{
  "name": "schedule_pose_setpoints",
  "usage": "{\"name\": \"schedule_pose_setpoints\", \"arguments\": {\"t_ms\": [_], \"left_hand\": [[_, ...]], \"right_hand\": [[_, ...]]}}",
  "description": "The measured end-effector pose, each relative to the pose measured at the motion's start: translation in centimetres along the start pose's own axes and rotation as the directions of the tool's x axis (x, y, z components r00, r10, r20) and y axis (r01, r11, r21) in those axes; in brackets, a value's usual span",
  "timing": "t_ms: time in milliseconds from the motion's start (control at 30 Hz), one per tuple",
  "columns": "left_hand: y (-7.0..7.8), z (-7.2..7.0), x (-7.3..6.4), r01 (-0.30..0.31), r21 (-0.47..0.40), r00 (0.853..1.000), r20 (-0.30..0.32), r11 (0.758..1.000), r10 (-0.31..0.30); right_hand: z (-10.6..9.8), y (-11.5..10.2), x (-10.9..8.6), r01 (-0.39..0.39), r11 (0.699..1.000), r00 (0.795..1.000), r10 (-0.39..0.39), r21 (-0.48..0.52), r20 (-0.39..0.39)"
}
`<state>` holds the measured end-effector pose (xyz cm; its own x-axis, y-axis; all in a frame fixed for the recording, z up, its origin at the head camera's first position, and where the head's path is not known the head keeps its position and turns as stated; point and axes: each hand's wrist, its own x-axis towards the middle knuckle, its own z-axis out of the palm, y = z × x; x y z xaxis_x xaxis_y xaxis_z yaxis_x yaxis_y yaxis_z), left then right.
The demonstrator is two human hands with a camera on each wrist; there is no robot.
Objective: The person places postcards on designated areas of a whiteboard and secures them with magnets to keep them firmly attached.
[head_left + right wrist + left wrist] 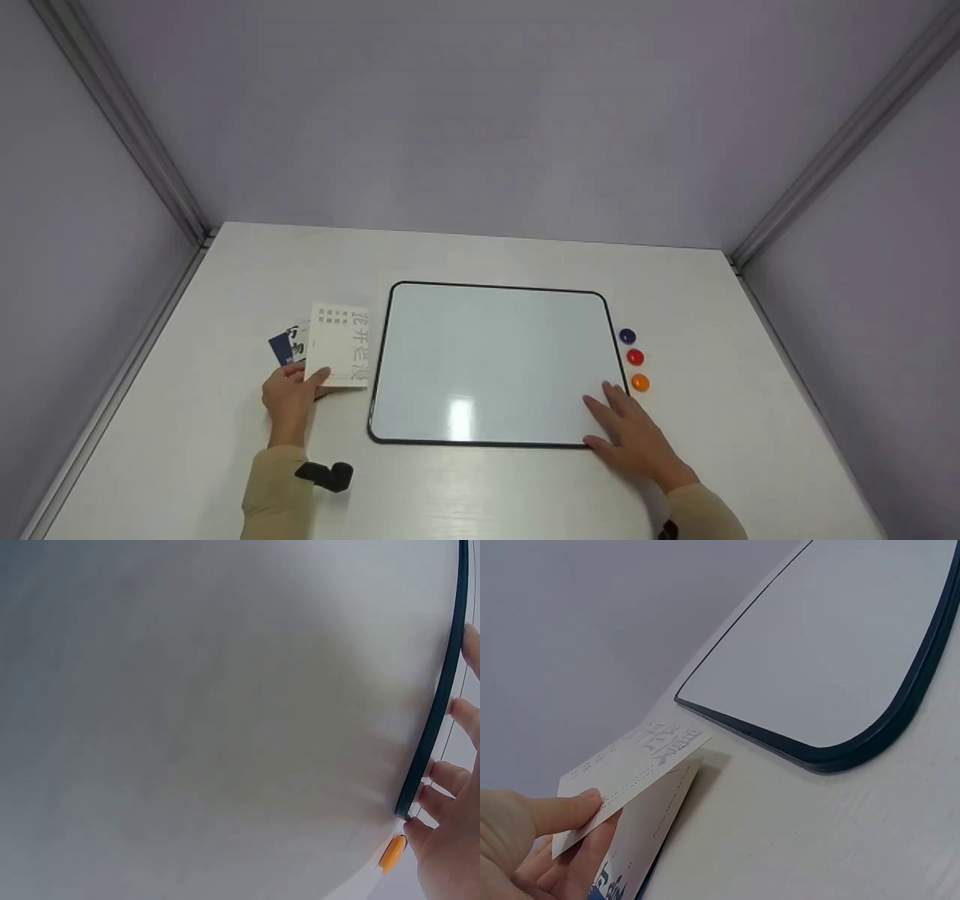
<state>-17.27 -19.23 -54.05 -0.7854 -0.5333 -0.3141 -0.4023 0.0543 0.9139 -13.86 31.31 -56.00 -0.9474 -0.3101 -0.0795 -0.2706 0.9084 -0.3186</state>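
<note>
My left hand (289, 396) pinches a cream card (339, 345) printed with Chinese characters, thumb on top and fingers underneath. In the left wrist view this card (634, 765) is tilted and raised above other cards. Beneath and left of it in the head view lie a card with dark blue lettering (298, 341) and a dark blue card (280, 348), partly hidden. A whiteboard (495, 360) with a black rim lies flat on the table. Fingers spread, my right hand (634, 439) rests on the board's near right corner; the right wrist view shows these fingers (450, 778) along the rim.
Blue (628, 336), red (635, 357) and orange (640, 382) round magnets sit in a line just right of the board. The white table (480, 495) is bounded by grey panels at the back and both sides.
</note>
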Motion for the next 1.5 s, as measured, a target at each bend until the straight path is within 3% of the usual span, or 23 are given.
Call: {"name": "schedule_pose_setpoints", "arguments": {"t_ms": [200, 400, 533, 700, 1067, 1333, 1500], "left_hand": [[0.2, -0.2, -0.4, -0.001, -0.055, 0.999, 0.051, 0.998, 0.004], [0.6, -0.5, -0.7, -0.037, 0.007, 0.998, 0.058, 0.999, 0.036], [0.8, -0.4, -0.8, -0.014, -0.013, 0.996, 0.087, 1.0, 0.015], [0.8, 0.0, -1.1, 0.006, -0.035, 0.994, 0.107, 0.999, -0.002], [1.5, 0.6, -2.2, -0.024, 0.059, 0.992, 0.122, 0.998, 0.016], [1.9, 1.6, -3.1, -0.027, -0.016, 0.986, 0.162, 1.0, 0.029], [1.9, 2.3, -3.8, -0.067, -0.018, 0.98, 0.187, 0.998, 0.069]], "right_hand": [[0.1, -0.1, 0.0, -0.009, 1.0, 1.0, 0.009, 0.001, 0.0], [0.1, -0.3, 0.0, -0.013, 1.0, 1.0, 0.012, 0.007, 0.005], [0.1, -0.2, 0.0, 0.013, 1.0, 1.0, -0.013, -0.003, -0.019], [0.1, -0.1, 0.0, 0.028, 1.0, 0.999, -0.028, -0.015, -0.028], [-0.2, -0.4, 0.0, -0.028, 1.0, 0.999, 0.028, 0.004, 0.04], [-0.2, -0.1, -0.3, -0.029, 0.999, 0.998, 0.03, -0.02, 0.059], [-0.1, 0.2, -0.4, -0.022, 0.999, 0.999, 0.024, -0.045, 0.048]]}}
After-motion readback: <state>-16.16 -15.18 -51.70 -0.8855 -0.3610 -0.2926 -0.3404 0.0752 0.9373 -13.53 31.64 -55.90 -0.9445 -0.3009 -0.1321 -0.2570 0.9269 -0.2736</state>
